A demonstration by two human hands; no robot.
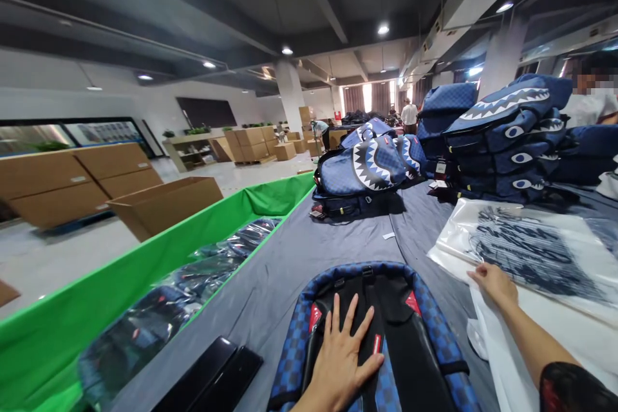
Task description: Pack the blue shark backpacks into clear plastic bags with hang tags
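Note:
A blue checkered backpack (437,341) with black straps and red patches lies on the grey-covered table in front of me, its strap side up. My left hand (340,354) rests flat on it, fingers spread. Over to the right, my right hand (497,284) pinches the edge of a thin white sheet (490,341), which hangs down from the fingertips. Just beyond that hand lies a clear plastic bag with black lettering (526,241); whether the sheet belongs to it I cannot tell.
Shark-mouth backpacks (371,164) lie farther up the table, beside a taller stack (512,135). Along the left runs a green-lined bin (251,199) holding plastic-wrapped backpacks (154,322). Two black flat objects (212,373) lie at the near left edge. Cardboard boxes (164,203) and other people stand beyond.

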